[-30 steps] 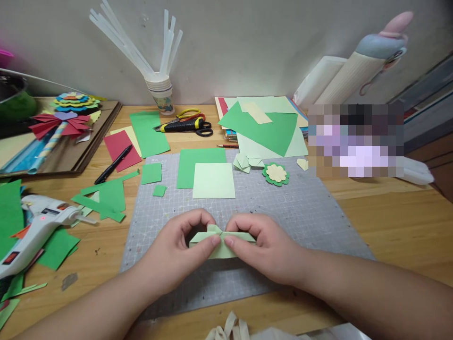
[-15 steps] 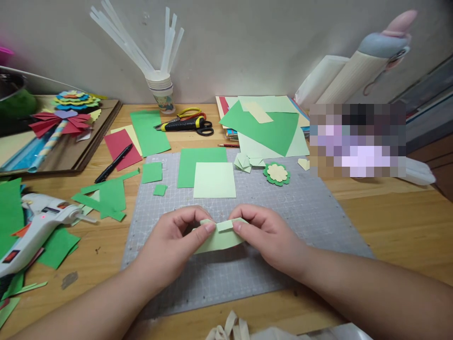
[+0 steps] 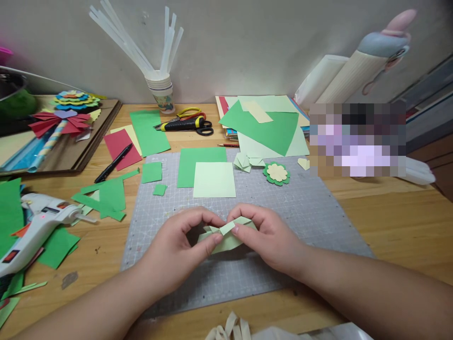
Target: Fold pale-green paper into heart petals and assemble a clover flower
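Pale green folded paper is pinched thumb-to-fingers by the bare left hand and bare right hand, both curled closed on it, above a grey gridded cutting mat. Beyond, a pale green square sheet overlaps a darker green paper sheet; farther, translucent white straws stand in stacked paper cups.

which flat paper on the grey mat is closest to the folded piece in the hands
The pale green square, overlapping the larger green sheet. It lies directly beyond the folded piece; the medium green square and the small one sit farther left.
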`<move>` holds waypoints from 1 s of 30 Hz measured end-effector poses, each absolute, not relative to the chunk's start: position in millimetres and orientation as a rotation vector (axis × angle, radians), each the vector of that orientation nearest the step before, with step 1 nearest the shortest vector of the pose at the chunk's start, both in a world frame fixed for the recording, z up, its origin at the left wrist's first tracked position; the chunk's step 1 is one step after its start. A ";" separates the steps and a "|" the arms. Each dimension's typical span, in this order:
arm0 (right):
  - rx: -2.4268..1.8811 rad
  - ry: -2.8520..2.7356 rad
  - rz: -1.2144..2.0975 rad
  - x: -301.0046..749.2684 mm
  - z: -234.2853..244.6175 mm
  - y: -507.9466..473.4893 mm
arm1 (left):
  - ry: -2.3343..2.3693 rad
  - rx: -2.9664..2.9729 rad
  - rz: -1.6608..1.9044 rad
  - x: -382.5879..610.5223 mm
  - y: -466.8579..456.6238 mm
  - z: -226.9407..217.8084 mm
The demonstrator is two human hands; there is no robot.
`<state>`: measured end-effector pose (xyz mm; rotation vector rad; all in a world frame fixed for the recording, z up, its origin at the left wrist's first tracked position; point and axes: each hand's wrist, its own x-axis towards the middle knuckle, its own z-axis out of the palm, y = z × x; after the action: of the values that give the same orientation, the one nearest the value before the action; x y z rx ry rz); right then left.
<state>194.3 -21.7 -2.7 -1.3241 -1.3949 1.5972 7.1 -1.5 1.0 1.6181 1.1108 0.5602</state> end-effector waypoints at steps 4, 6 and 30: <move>-1.323 -1.414 1.602 194.9 -4.1 -22.8 | 1.104 1.703 0.612 5.6 0.1 -2.0; -1.314 -1.423 1.596 194.8 -5.1 -23.4 | 1.106 1.694 0.637 4.9 0.2 -2.4; -1.179 -1.696 1.374 195.3 -3.7 -26.3 | 0.981 1.335 0.556 1.6 7.1 -2.2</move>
<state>195.3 -26.3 -3.7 -1.1788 -1.6965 1.3737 1.6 7.1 -2.2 1.3354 0.9810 0.5560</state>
